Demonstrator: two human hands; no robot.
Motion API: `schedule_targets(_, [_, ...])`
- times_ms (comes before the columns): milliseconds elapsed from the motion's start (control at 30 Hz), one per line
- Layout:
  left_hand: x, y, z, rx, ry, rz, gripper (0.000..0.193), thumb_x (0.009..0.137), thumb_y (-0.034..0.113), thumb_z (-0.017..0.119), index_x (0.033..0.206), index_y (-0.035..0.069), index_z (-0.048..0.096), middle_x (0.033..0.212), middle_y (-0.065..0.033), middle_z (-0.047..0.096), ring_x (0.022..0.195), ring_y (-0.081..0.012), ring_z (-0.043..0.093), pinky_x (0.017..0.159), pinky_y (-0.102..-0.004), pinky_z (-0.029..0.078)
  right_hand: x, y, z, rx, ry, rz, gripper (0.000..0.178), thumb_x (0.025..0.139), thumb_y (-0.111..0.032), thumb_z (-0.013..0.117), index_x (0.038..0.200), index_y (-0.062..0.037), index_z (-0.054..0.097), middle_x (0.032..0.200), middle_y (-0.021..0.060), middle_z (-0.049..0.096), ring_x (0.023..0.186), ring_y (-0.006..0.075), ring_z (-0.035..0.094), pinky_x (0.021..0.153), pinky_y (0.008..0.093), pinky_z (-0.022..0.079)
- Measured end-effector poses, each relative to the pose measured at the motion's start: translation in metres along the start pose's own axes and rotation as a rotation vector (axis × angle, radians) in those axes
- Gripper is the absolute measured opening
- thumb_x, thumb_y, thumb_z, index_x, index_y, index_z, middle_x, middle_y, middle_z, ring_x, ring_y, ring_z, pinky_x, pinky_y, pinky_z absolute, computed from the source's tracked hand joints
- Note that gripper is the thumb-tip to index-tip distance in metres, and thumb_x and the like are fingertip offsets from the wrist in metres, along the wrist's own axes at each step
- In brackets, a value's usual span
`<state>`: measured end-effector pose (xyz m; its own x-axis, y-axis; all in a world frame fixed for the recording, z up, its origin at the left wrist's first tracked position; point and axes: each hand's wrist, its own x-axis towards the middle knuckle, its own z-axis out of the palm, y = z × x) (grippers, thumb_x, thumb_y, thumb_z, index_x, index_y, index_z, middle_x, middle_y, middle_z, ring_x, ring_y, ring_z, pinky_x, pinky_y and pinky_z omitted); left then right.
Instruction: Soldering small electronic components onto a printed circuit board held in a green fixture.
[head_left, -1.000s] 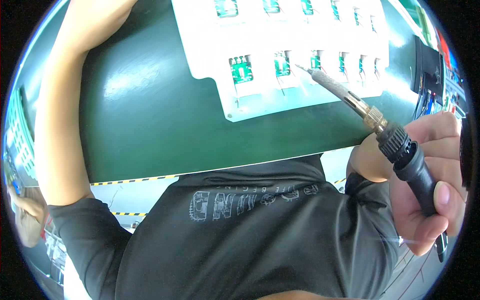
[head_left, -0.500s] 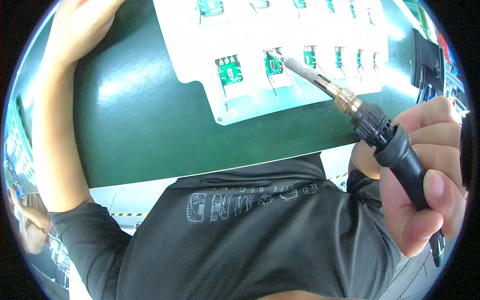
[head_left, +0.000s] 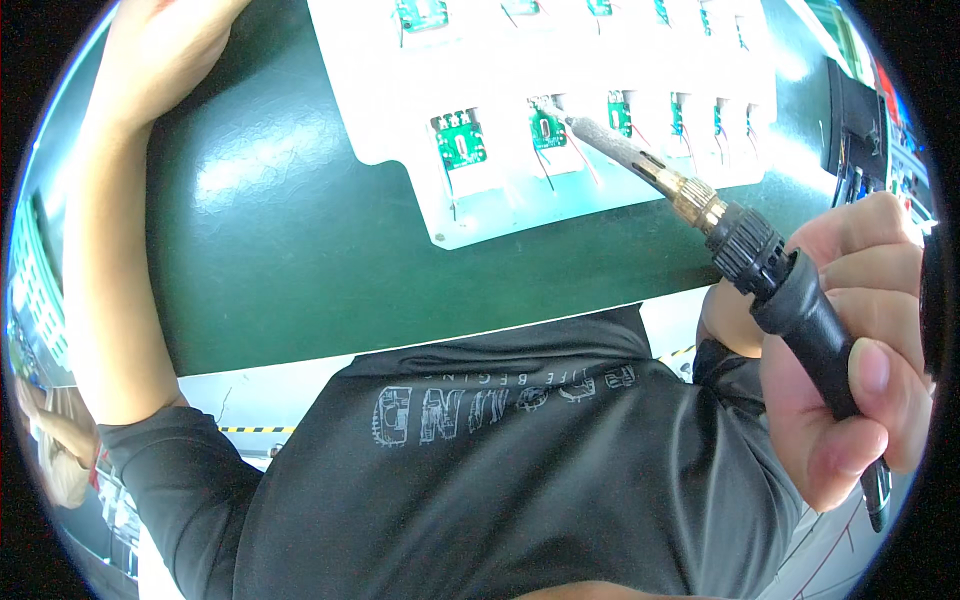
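Note:
My right hand (head_left: 872,262) is wrapped round the black handle of a soldering iron (head_left: 745,245). The iron slants up and to the left, with its tip at the upper edge of a small green circuit board (head_left: 547,130). Whether the tip touches the board is lost in glare. The board sits in a slot of a white tray (head_left: 395,120) and has thin wires hanging from its lower side. To its left lies a similar green board (head_left: 461,145). At the upper left, my left hand (head_left: 175,55) is cut off by the picture's edge, its fingers out of sight.
More wired boards, such as one at the right (head_left: 619,115), fill two rows of the tray. Under it spreads a dark green tabletop (head_left: 300,290). A black object (head_left: 855,125) stands at the far right. Another person's arm (head_left: 65,435) shows at the lower left.
The soldering iron has shifted very slightly at its handle, its tip staying by the same board. My left arm and the tray look unmoved.

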<state>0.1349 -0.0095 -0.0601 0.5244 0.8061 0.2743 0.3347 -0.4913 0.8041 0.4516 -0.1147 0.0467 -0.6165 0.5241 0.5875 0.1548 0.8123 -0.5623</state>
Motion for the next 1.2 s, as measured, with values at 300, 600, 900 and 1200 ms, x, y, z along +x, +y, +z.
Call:
schedule_targets(300, [0.000, 0.001, 0.001, 0.011, 0.008, -0.001, 0.042, 0.088, 0.018, 0.055, 0.124, -0.002, 0.052, 0.080, 0.0026, 0.049, 0.069, -0.0039, 0.041, 0.063, -0.0183, 0.034, 0.006, 0.001, 0.004, -0.006, 0.004, -0.019, 0.031, 0.094, -0.029, 0.036, 0.088, -0.0038, 0.053, 0.055, 0.0057, 0.044, 0.043, 0.0131, 0.037, 0.039, 0.0271, 0.028])
schedule_targets(600, [0.004, 0.002, 0.002, 0.032, -0.012, 0.012, 0.042, 0.089, 0.020, 0.055, 0.124, -0.002, 0.051, 0.082, 0.0010, 0.052, 0.070, -0.0043, 0.044, 0.063, -0.0185, 0.036, 0.009, -0.003, 0.003, -0.023, 0.014, -0.033, 0.032, 0.094, -0.029, 0.036, 0.086, -0.0035, 0.053, 0.054, 0.0056, 0.044, 0.042, 0.0129, 0.038, 0.038, 0.0265, 0.028])
schedule_targets(900, [0.002, 0.003, -0.002, 0.033, -0.027, 0.040, 0.042, 0.089, 0.018, 0.054, 0.125, -0.002, 0.050, 0.087, -0.0008, 0.056, 0.069, -0.0045, 0.043, 0.063, -0.0192, 0.036, 0.024, 0.003, 0.022, -0.048, 0.023, -0.061, 0.032, 0.094, -0.028, 0.036, 0.083, -0.0031, 0.053, 0.053, 0.0055, 0.044, 0.041, 0.0127, 0.038, 0.037, 0.0258, 0.028])
schedule_targets(1200, [-0.008, 0.010, 0.001, 0.018, -0.004, -0.135, 0.042, 0.089, 0.019, 0.054, 0.125, -0.002, 0.051, 0.080, 0.0007, 0.051, 0.069, -0.0047, 0.043, 0.062, -0.0196, 0.036, 0.018, 0.005, 0.018, -0.026, 0.041, -0.077, 0.033, 0.095, -0.027, 0.036, 0.081, -0.0028, 0.053, 0.052, 0.0053, 0.044, 0.040, 0.0126, 0.038, 0.036, 0.0252, 0.028])
